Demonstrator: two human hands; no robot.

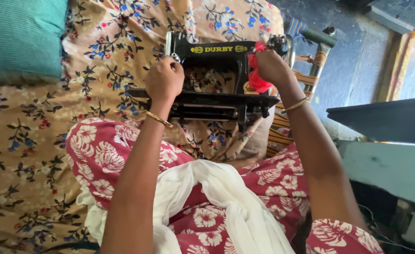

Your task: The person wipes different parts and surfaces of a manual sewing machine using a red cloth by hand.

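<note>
1. A black hand sewing machine [217, 80] is seen in the upper centre of the frame, standing on a bed covered by a tan floral sheet [29, 141]. It is set just beyond the person's knees, so that both arms reach it without stretching.
2. The left hand [164, 80] is closed into a fist at the needle end of the machine, left of centre. The fingers are curled together around a part of the machine head; which part is gripped cannot be told, as it is hidden by the hand. The hold appears to serve to steady the machine on the soft bed.
3. The right hand [271, 66] is placed at the wheel end, upper right of centre. Its fingers are pinched on a bunched red cloth [257, 77], which is pressed against the machine's upright column, just beside the wheel. The cloth hangs below the fingers and touches the machine base.
4. A gold bangle is worn on each wrist.
5. A white scarf [226, 197] is draped over the lap, across a red garment with white flowers [99, 150], in the lower half of the frame.
6. A teal cushion [22, 37] lies in the upper left corner, well apart from both hands.
7. A striped woven chair [311, 61] is seen behind the machine at the upper right.
</note>
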